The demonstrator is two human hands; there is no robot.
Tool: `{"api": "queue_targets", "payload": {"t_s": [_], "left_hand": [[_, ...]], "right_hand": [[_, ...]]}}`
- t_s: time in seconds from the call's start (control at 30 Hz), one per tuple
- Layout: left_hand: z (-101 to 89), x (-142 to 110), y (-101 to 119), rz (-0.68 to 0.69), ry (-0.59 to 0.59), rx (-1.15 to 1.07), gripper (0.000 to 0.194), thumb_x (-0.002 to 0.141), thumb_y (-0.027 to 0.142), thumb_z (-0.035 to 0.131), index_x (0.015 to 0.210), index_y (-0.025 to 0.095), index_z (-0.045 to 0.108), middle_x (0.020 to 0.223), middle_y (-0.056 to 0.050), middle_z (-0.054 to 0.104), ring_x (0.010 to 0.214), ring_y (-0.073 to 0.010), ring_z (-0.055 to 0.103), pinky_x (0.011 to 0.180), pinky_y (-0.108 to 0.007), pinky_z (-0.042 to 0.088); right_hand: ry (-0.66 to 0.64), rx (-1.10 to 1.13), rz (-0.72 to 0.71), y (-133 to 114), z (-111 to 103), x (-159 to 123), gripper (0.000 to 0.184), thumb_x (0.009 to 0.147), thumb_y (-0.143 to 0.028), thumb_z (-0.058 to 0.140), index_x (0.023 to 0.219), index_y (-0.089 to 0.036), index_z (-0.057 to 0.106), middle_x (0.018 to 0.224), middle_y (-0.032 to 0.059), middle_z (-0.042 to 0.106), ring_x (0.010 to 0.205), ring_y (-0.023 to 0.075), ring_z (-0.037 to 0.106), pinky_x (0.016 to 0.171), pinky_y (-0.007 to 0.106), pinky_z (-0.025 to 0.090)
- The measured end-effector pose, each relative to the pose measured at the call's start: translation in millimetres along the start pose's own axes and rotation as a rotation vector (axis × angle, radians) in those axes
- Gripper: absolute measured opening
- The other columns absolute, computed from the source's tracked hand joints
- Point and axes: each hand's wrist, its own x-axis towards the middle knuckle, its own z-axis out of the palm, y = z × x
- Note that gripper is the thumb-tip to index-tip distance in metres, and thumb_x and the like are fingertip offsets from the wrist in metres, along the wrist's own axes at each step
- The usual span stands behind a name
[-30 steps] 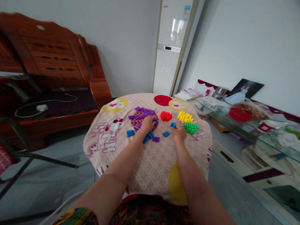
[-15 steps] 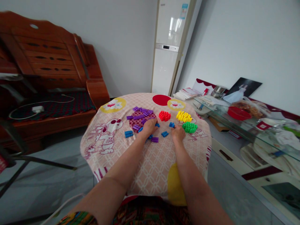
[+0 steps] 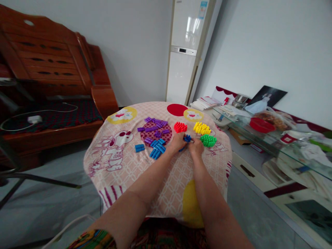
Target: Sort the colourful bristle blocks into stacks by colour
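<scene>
Toward the right of the round table, my left hand (image 3: 177, 141) and my right hand (image 3: 196, 146) meet, fingers closed around small blue plastic building blocks (image 3: 187, 138). How the blocks fit together between my fingertips is too small to tell. Another blue piece shows partly under my left hand. Just beyond are bunched clusters of red blocks (image 3: 180, 127), yellow blocks (image 3: 202, 128) and green blocks (image 3: 208, 140), the green ones beside my right hand. Left of my left forearm lies a pile of blue blocks (image 3: 157, 149), with purple blocks (image 3: 151, 129) behind it and a separate blue pair (image 3: 139, 148).
A patterned cloth (image 3: 166, 186) covers the table. To the right runs a glass-topped cabinet (image 3: 259, 145) with papers, a red bowl (image 3: 261, 125) and bags. A wooden bench (image 3: 49, 69) stands at left, a tall white air conditioner (image 3: 181, 69) at the back.
My left hand has moved right from the blue and purple pile, bringing a blue piece to the blocks in my right hand. The pile it covered now shows. The view has shifted slightly.
</scene>
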Motion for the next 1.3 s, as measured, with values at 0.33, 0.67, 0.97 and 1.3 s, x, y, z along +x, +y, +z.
{"api": "queue_targets", "payload": {"t_s": [0.33, 0.67, 0.97, 1.3], "left_hand": [[13.7, 0, 4, -0.027, 0.078, -0.027, 0.025, 0.078, 0.016, 0.066, 0.102, 0.012, 0.065, 0.096, -0.009, 0.070, 0.087, -0.0184, 0.064, 0.079, -0.028, 0.050], [-44.6, -5, -24, -0.063, 0.038, 0.135, 0.022, 0.074, 0.015, 0.068, 0.096, 0.014, 0.069, 0.092, -0.006, 0.072, 0.085, -0.0168, 0.065, 0.078, -0.025, 0.049], [-98.5, -27, -53, -0.256, -0.122, 0.402, 0.026, 0.061, 0.022, 0.080, 0.086, 0.018, 0.075, 0.102, -0.010, 0.074, 0.097, -0.0295, 0.067, 0.077, -0.030, 0.051], [-48.1, -1, -17, -0.118, 0.065, 0.138, 0.024, 0.077, 0.018, 0.065, 0.099, 0.013, 0.074, 0.088, -0.008, 0.075, 0.082, -0.0176, 0.069, 0.077, -0.025, 0.052]], "right_hand": [[-0.019, -0.004, -0.007, 3, 1, 2, 0.040, 0.085, -0.023, 0.052, 0.119, -0.024, 0.073, 0.105, 0.0073, 0.075, 0.099, 0.0232, 0.067, 0.084, 0.029, 0.049], [0.006, 0.052, 0.017, 5, 3, 2, 0.040, 0.083, -0.023, 0.055, 0.118, -0.024, 0.074, 0.103, 0.0072, 0.076, 0.096, 0.0224, 0.068, 0.083, 0.028, 0.049], [0.024, 0.062, 0.010, 8, 6, 4, 0.038, 0.082, -0.024, 0.055, 0.115, -0.022, 0.075, 0.101, 0.0067, 0.076, 0.094, 0.0216, 0.068, 0.084, 0.028, 0.049], [0.034, 0.089, 0.005, 7, 5, 3, 0.038, 0.081, -0.023, 0.055, 0.113, -0.021, 0.076, 0.096, 0.0064, 0.076, 0.090, 0.0210, 0.067, 0.083, 0.028, 0.048]]}}
